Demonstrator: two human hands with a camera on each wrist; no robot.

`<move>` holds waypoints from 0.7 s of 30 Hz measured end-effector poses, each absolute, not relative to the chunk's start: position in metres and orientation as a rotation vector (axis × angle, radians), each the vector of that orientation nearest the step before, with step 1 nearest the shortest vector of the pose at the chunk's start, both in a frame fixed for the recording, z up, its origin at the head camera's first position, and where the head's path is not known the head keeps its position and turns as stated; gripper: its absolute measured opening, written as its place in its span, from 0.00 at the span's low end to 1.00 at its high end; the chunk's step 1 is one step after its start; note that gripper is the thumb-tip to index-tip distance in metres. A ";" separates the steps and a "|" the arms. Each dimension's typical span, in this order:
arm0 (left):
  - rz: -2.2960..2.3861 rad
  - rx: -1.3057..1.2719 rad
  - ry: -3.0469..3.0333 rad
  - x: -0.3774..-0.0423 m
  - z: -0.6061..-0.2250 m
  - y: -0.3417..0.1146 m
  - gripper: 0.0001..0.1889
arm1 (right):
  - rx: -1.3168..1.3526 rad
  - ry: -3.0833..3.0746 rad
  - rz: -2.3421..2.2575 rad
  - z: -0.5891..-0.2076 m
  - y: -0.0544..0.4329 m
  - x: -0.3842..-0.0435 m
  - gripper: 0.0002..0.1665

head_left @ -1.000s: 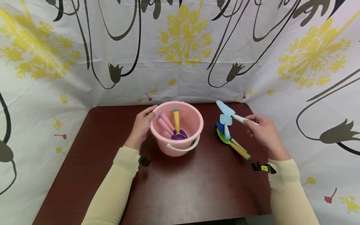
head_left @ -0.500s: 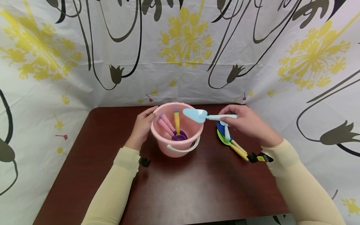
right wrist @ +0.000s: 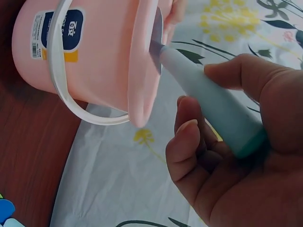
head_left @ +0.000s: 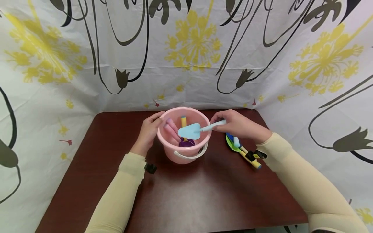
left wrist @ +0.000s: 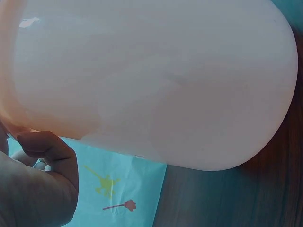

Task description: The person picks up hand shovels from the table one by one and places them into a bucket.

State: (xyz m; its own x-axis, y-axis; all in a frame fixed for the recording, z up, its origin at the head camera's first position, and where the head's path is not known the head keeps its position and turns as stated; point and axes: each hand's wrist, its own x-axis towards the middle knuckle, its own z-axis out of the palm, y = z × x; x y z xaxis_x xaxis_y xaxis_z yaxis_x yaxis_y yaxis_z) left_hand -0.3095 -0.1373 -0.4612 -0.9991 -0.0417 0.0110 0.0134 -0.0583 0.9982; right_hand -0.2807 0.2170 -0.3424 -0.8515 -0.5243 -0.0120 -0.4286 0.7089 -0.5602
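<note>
A pink bucket (head_left: 172,150) stands on the table, its white handle (head_left: 186,157) hanging down in front. My left hand (head_left: 147,131) grips the bucket's rim at the left; the left wrist view shows curled fingers (left wrist: 45,142) against its wall. Between thumb and fingers, my right hand (head_left: 237,125) holds a light blue toy trowel (head_left: 190,131) by its handle (right wrist: 208,99). The trowel's blade is over the bucket's mouth, pointing left. Inside the bucket are pink-handled tools (head_left: 172,129), a yellow handle (head_left: 184,121) and purple heads (head_left: 186,142), partly hidden by the blade.
Right of the bucket, several toy tools lie in a pile: a green spoon-shaped one (head_left: 231,144), a blue one (head_left: 229,136) and a light blue handle (head_left: 236,142). The dark red table (head_left: 180,197) meets a patterned cloth (head_left: 186,87) at the back.
My right hand has carried the light blue trowel left from beside the pile, over the bucket, and then lower. My left hand has stayed at the rim.
</note>
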 end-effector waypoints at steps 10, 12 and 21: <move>-2.241 0.050 -2.167 -0.309 -0.461 -0.137 0.21 | -0.968 2.604 -0.750 -0.346 0.193 -0.302 0.04; -2.241 0.053 -2.173 -0.309 -0.461 -0.137 0.21 | -1.003 2.586 -0.727 -0.349 0.187 -0.304 0.05; -2.255 0.042 -2.159 -0.308 -0.462 -0.137 0.21 | -1.076 2.598 -0.616 -0.360 0.165 -0.306 0.03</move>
State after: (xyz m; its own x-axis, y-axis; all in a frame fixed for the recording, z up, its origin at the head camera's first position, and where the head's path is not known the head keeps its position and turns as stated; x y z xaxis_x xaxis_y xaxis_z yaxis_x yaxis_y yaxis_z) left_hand -0.3083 -0.1374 -0.4616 -0.9994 -0.0327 -0.0058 -0.0043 -0.0434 0.9990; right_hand -0.3057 0.1647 -0.3600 -0.6910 -0.7187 -0.0773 -0.6074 0.6353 -0.4769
